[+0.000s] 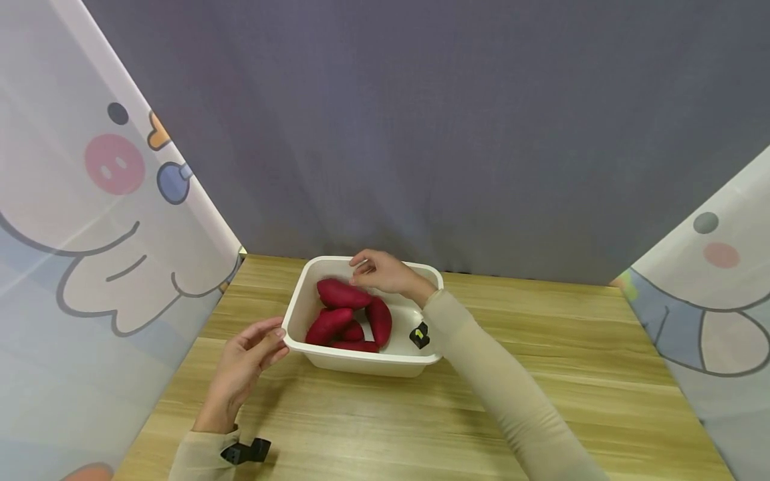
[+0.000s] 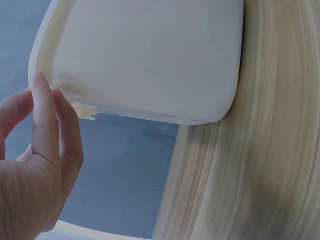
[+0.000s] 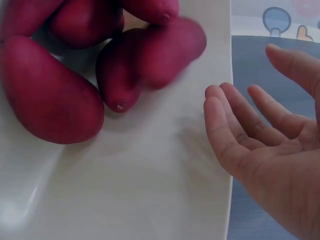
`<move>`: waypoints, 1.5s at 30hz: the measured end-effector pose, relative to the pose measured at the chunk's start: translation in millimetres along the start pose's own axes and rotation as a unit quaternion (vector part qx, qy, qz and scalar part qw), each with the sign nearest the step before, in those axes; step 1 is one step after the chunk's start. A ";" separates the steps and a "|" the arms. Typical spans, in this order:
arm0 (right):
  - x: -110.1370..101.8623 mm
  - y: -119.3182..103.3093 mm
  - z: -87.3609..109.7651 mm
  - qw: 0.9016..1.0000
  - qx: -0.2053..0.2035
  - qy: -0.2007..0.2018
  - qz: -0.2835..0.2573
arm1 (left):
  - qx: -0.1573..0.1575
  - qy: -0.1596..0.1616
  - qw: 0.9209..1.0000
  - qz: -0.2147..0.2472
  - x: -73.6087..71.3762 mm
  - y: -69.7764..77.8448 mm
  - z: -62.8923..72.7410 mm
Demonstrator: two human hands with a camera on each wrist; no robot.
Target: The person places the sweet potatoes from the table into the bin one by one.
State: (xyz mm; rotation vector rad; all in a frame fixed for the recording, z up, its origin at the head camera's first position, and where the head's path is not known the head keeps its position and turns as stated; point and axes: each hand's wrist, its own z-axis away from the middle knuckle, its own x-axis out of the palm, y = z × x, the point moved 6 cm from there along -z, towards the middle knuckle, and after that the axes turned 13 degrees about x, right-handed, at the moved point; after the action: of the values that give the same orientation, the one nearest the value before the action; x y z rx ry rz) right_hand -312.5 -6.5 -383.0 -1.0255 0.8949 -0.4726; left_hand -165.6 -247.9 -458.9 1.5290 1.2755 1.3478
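A white plastic basin stands on the wooden table with several red-skinned sweet potatoes in its left half. My left hand pinches the basin's left rim between thumb and fingers; the left wrist view has this hand at the rim beside the outer wall. Over the back of the basin hovers my right hand, fingers loosely bent and holding nothing. A sweet potato lies just below it. In the right wrist view one blurred sweet potato sits apart from the spread fingers.
A grey curtain hangs behind the table, close to the basin's back rim. Cartoon-printed cloths flank it on the left and right. Each wrist wears a small black device, one on the left sleeve.
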 end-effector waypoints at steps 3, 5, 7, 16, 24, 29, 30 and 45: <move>-2.6 -4.7 2.4 1.000 -0.014 0.009 0.012 | -0.001 0.002 1.000 0.001 0.0 0.0 -0.2; -5.1 -10.0 5.0 0.999 -0.026 0.015 0.021 | -0.001 0.004 1.000 0.001 -0.3 0.5 -0.2; -8.9 -16.9 9.1 0.999 -0.037 0.020 0.026 | 0.000 0.005 1.000 0.000 -0.4 1.2 0.0; -38.9 -33.5 43.5 0.998 -0.054 0.030 0.012 | 0.000 0.002 1.000 0.007 0.8 2.1 0.4; -75.8 -5.0 84.2 0.996 -0.050 0.074 0.022 | -0.003 0.000 1.000 -0.002 0.0 2.3 -1.0; -93.0 24.2 107.1 0.993 -0.021 0.107 0.037 | -0.006 0.002 1.000 -0.004 -1.0 2.4 -0.5; -95.4 30.7 110.7 0.993 -0.016 0.114 0.038 | -0.007 0.003 1.000 -0.004 -1.3 2.4 -0.5; -89.9 148.9 140.8 0.981 0.083 0.170 -0.040 | -0.005 0.008 1.000 -0.003 -4.8 1.5 -2.2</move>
State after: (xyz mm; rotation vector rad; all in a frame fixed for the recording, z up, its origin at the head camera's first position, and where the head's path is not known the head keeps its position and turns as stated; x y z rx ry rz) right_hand -257.3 201.0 -446.0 -0.8424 1.0988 -0.7952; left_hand -167.2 -253.1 -458.3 1.5103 1.2803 1.3626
